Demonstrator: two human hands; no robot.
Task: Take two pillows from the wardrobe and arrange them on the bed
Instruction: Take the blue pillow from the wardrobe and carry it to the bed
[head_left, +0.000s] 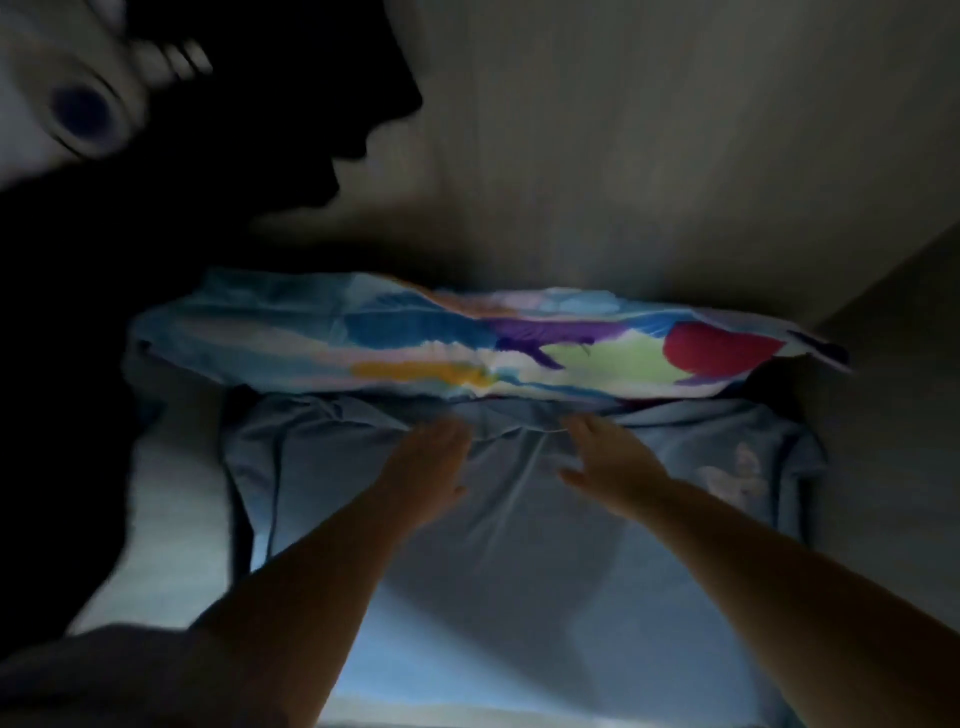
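The colourful pillow (488, 348) lies long from side to side against the wall (623, 156), just past both hands. The left hand (431, 457) and right hand (608, 457) rest flat, fingers straight, on the blue pillow (519, 519).

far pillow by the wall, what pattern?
Multicolour pillow: blue, purple, red, green, yellow patches. Head view.

Multicolour pillow (467, 348): smooth printed cloth. Blue pillow (519, 493) just below it: matt wrinkled cloth, faint print.
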